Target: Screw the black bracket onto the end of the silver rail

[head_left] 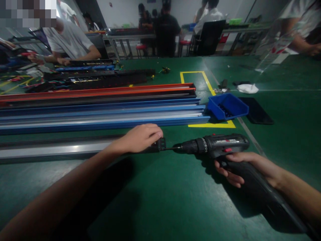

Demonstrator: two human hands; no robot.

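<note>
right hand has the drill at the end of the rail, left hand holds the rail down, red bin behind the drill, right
Not quite: the bin is blue, not red, as the head view shows. The right hand does hold the drill at the rail end, left hand on it.

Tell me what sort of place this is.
Probably an assembly workshop: long metal rails lie on a green worktable, the right hand holds a cordless drill to a rail end under the left hand, and other people work nearby.
</note>
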